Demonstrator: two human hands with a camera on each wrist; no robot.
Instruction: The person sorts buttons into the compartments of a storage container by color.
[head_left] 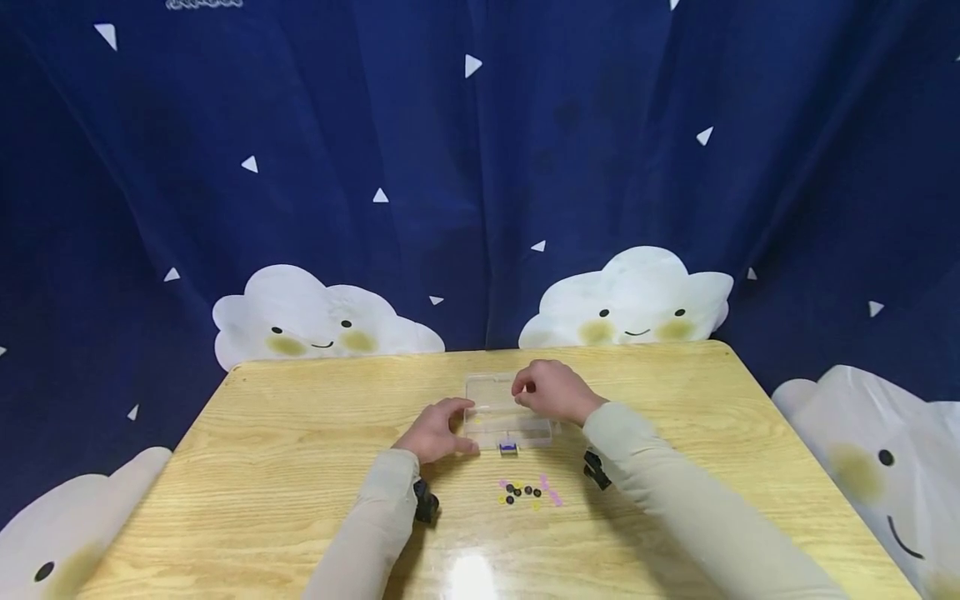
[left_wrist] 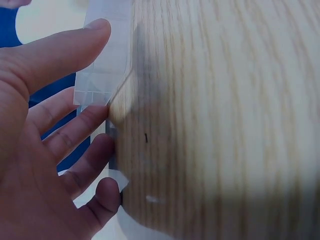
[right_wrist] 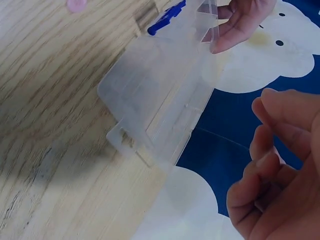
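Observation:
A clear plastic box [head_left: 525, 435] lies on the table with its lid [head_left: 489, 390] raised at the back and a blue latch [head_left: 508, 448] at the front. My left hand [head_left: 435, 432] holds the box's left end, the thumb toward the front and the other fingers along the far side. A small yellow piece [head_left: 477, 421] shows inside near that end. Above the right part of the box hovers my right hand [head_left: 553, 392], its fingers loosely bent. In the right wrist view, nothing clear shows between that hand's thumb and fingertips, and the box [right_wrist: 145, 80] is apart from them.
In front of the box lie several small black rings [head_left: 528, 490], pink pieces [head_left: 553, 497] and yellow pieces [head_left: 536, 505]. The wooden table [head_left: 300, 467] ends at the back against a dark blue curtain [head_left: 420, 150] with cloud prints.

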